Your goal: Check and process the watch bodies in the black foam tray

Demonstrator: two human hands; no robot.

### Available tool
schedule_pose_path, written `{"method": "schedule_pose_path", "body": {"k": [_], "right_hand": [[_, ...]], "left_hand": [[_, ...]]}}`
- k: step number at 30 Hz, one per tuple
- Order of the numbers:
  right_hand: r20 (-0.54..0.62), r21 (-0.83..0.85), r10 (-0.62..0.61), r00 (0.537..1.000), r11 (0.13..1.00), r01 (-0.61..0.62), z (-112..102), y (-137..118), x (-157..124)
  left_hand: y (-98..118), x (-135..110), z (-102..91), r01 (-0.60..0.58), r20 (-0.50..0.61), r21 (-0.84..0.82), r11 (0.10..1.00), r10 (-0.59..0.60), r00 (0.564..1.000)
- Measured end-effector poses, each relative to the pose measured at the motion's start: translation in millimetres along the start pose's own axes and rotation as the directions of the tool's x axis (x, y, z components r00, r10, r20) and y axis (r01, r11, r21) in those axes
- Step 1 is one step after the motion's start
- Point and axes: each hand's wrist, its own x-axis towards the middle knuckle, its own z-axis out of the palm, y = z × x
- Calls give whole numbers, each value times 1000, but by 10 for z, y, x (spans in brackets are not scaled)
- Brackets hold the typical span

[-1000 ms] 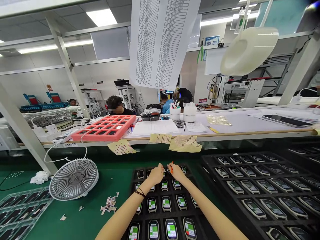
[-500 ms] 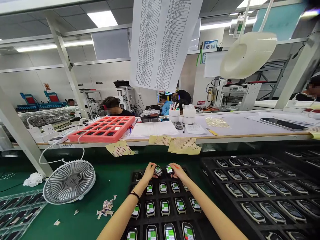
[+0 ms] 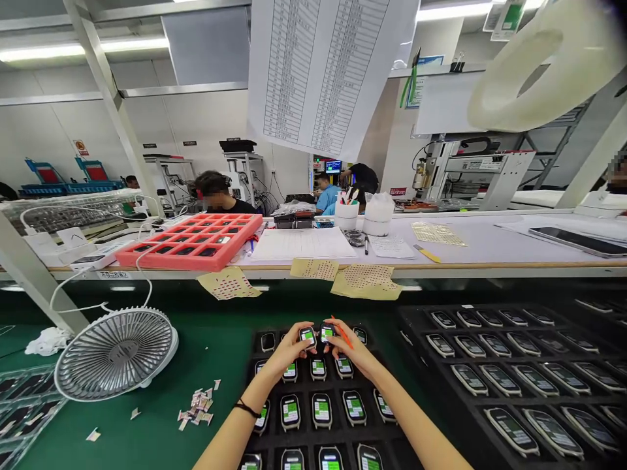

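Observation:
My left hand (image 3: 290, 347) is closed on a smartwatch (image 3: 307, 337) with a lit green-and-white screen, its thumb along the case. Right beside it, my right hand (image 3: 353, 354) grips a second smartwatch (image 3: 326, 332) with a similar screen. A thin orange-red stick (image 3: 344, 334), perhaps a pen, lies across the fingers of that hand. Both watches are over the far rows of a black tray (image 3: 304, 436), where several more lit watches (image 3: 322, 409) sit in separate pockets. The hands cover parts of the far pockets.
To the right lies another black tray (image 3: 463, 408) of watches. A white fan (image 3: 117, 352) and small paper scraps (image 3: 196, 408) are on the green mat at left. The shelf (image 3: 460, 270) ahead carries a pink foam tray (image 3: 215, 262); a printed sheet (image 3: 323, 72) hangs above.
My hands have drawn together, bringing the two watches nearly side by side with their screens turned more towards me. The orange-red stick shows more clearly. The camera view has shifted slightly.

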Motion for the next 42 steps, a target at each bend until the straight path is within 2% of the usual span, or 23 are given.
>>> {"method": "schedule_pose_path", "body": {"k": [4,10,15,23,31,42], "right_hand": [[21,-81,-17,1000,997,18,28,-54,-29],[-18,-120,8,1000,993,-10,41,-80,-61],[-55,-115,25,998,993,-31,48,-63,-70],[14,-98,-3,1000,995,5,81,-127,-111],[46,-95,-42,998,994,46,59,-95,-98],[7,-72,-54,998,996,55,60,-69,-88]], "left_hand": [[45,-40,15,-71,-18,86,994,73,997],[103,-115,72,-143,3,-1,990,143,990],[85,-108,80,-140,23,19,990,140,990],[112,-146,100,-196,13,90,976,196,981],[123,-171,85,-131,6,-24,991,131,991],[91,-135,86,-132,-14,-92,987,131,991]]}}
